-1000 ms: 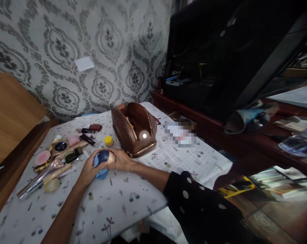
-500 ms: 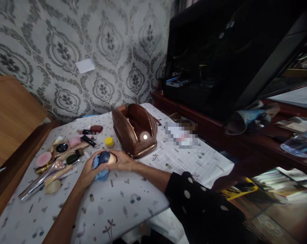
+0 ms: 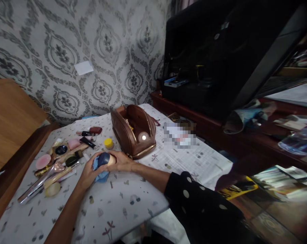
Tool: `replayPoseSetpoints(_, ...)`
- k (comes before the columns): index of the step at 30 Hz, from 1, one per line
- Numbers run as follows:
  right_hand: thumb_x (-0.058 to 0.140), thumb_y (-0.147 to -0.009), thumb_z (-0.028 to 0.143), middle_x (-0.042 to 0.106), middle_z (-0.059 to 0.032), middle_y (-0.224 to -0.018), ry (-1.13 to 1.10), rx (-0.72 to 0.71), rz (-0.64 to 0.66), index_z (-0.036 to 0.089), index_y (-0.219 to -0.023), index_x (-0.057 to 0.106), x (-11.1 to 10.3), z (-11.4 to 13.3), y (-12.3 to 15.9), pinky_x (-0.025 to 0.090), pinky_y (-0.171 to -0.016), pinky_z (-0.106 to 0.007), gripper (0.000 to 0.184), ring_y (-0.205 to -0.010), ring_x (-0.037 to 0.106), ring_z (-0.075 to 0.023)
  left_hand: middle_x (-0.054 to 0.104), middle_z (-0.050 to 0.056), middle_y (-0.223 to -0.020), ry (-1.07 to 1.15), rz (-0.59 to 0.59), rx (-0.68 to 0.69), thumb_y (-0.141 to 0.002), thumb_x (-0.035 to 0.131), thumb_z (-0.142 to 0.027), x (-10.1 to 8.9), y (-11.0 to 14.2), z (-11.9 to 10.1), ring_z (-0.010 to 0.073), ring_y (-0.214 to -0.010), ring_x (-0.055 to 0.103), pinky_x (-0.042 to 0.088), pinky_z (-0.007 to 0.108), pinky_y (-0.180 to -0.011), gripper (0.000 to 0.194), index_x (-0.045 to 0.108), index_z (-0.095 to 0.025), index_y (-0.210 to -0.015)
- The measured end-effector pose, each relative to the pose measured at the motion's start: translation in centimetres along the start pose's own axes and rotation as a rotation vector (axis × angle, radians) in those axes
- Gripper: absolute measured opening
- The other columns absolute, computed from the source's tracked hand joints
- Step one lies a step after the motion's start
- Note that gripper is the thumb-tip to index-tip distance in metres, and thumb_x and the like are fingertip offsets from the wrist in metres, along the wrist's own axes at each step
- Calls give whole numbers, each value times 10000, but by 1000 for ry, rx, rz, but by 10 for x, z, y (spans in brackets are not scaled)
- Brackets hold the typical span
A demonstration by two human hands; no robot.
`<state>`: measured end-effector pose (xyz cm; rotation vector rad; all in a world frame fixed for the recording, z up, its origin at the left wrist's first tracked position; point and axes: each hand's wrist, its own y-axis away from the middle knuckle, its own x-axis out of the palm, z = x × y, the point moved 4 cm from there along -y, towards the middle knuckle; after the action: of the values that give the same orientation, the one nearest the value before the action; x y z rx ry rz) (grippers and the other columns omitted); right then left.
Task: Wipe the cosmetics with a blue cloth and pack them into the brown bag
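Between my two hands is a small rounded container (image 3: pixel 104 159) with a dark blue part and a cream part. My left hand (image 3: pixel 88 172) is closed round a light blue cloth (image 3: pixel 102 177) and presses it against the dark blue side. On the cream side, my right hand (image 3: pixel 124 162) grips the container, its fingertips partly hidden. Just beyond the hands stands a small yellow-lidded jar (image 3: pixel 108 143). An unzipped brown toiletry bag (image 3: pixel 126 135) sits close behind my right hand, its flap up.
Cosmetics lie to the left on the patterned cloth (image 3: pixel 123 206), among them a silver tube (image 3: pixel 39 184), a pink round compact (image 3: pixel 43 161) and a black tube (image 3: pixel 88 142). A wooden panel (image 3: pixel 13 112) borders the left. At right, a television (image 3: pixel 206 61) stands on a dark red cabinet.
The view has shifted slightly. Both hands keep their hold on the container and the blue cloth, with hardly any movement between them.
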<state>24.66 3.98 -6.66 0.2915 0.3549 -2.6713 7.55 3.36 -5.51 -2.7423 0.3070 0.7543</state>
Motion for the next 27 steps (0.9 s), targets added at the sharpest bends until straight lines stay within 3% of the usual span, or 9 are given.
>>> replayPoseSetpoints(7, 828, -638, 330, 667, -8, -912, 61, -60, -107, 167, -1156, 636, -1, 5, 2, 499, -730, -261, 576, -834, 622, -173, 659, 75, -1151, -82, -135, 35, -745, 711, -469, 1, 2, -11, 267, -1079, 624, 498, 392, -960, 528, 559, -205, -1176)
replayPoseSetpoints(14, 860, -610, 385, 682, -7, -942, -49, -40, -54, 156, -1124, 652, 2, -3, -3, 522, -768, -267, 600, -872, 632, -176, 677, 68, -1077, -34, -79, -5, -756, 696, -478, -4, 1, -14, 257, -989, 638, 516, 360, -878, 463, 597, -200, -1113)
replayPoseSetpoints(22, 825, -645, 376, 684, -73, -1053, 94, -63, -85, 149, -1226, 604, -1, 3, 0, 509, -858, -352, 662, -963, 650, -241, 648, 88, -1200, -34, -81, 16, -776, 683, -468, 1, 0, -13, 275, -1130, 600, 459, 397, -1006, 504, 581, -190, -1184)
replayPoseSetpoints(27, 831, -631, 403, 632, -104, -1209, 21, -128, -117, 162, -1339, 482, 0, 0, -1, 481, -946, -360, 826, -1088, 623, -246, 662, 93, -1154, -3, -133, -46, -769, 671, -507, 1, 1, -14, 272, -1082, 617, 479, 384, -964, 525, 587, -175, -1168)
